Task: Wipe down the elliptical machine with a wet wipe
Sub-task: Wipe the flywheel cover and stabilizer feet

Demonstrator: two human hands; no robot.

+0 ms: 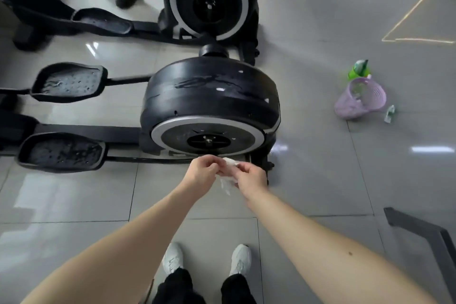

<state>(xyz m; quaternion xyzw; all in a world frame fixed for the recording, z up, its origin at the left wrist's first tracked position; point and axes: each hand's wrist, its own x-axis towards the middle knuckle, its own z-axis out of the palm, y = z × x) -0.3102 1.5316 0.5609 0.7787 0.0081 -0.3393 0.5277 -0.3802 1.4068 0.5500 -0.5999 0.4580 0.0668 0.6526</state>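
1. Wipe (226,184) in my grip: white and crumpled, held up between my 2 hands, just on my side of the elliptical machine (209,96) and not touching it.
2. My left hand (202,170) pinches the wipe's left part with curled fingers. My right hand (251,176) pinches its right part, thumb and fingertips closed on it. A loose tail of the wipe hangs down between my wrists.
3. The elliptical machine stands on the grey tiled floor (320,180). Its round black wheel housing (212,86) sits mid-floor, with the silver ring and black hub turned toward me. Wet streaks shine along the housing's top.
4. Its 2 black pedals reach toward the left side of the floor, one far (69,81) and one near (61,152). Both show wet patches.
5. Behind it, toward the far edge of the floor, stands the other machine (209,0), of the same kind.
6. On the right side of the floor a purple basket (360,99) lies tipped over. A green bottle (359,69) is just behind it and a small packet (389,113) just to its right, all well apart from the elliptical machine.
7. My 2 white shoes (172,258) are planted on the tiles at the near edge.
8. A yellow line (419,7) marks the far right corner, and a dark metal bar (431,234) lies at the near right.
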